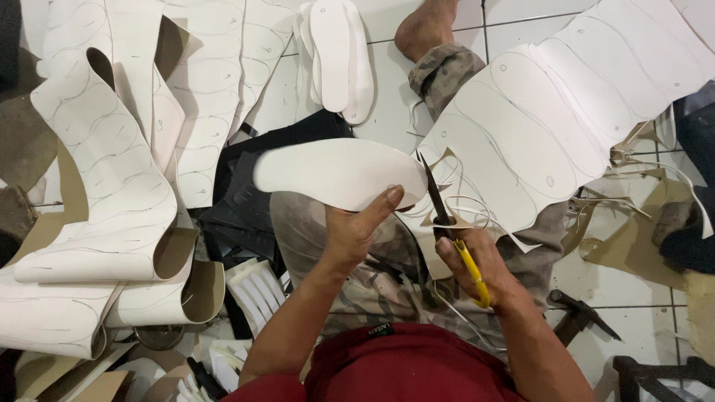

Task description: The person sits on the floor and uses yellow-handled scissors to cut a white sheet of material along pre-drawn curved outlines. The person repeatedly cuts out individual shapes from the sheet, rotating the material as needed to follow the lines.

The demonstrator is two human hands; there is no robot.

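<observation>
Our left hand (354,231) pinches white foam sole cutout (339,173) above lap | right hand (469,257) closed on yellow-handled scissors (447,223) at its heel edge | risk: blades nick thumb or gouge outline if sole twists

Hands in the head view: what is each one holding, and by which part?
Left hand pinches the white sole cut-out at its lower right edge; right hand grips the scissors by their yellow handles.

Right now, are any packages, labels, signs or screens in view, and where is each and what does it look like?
Clothing label: small dark rectangular tag with pale lettering, at the back neck of the red shirt, bottom centre.
No packages, signs or screens show; only pencil-traced outlines on the white sheets.
</observation>
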